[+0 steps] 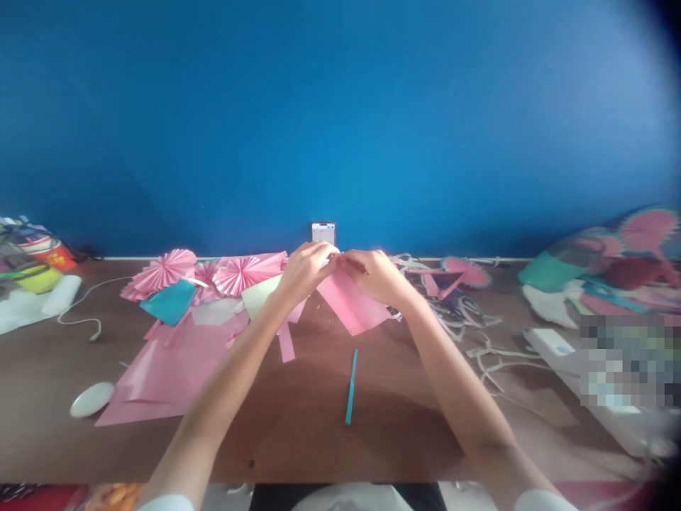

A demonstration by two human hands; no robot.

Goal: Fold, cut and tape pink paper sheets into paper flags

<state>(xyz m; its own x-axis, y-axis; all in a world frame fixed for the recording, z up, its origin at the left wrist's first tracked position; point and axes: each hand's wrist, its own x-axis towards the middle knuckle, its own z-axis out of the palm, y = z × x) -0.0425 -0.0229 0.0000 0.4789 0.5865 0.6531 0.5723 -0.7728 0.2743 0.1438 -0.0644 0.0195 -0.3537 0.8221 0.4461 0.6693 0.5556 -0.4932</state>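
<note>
A sheet of pink paper (355, 304) hangs tilted between my two hands, above the far middle of the table. My left hand (308, 266) is closed at its upper left edge, fingertips pinched together. Close beside it, my right hand (372, 273) grips the top edge, its fingers curled over the paper. The fingertips of both hands nearly meet, and the exact grip is partly hidden. Below the sheet, a thin blue paper strip (352, 387) lies on the brown table (298, 433). A short pink strip (286, 343) lies left of the sheet.
Pleated pink paper fans (237, 275), a teal paper piece (169, 303) and a large pink sheet (175, 376) lie left. A white mouse (91, 399) is near them. A phone (323, 233) stands against the blue wall. Tangled white cables (492, 355) spread at right.
</note>
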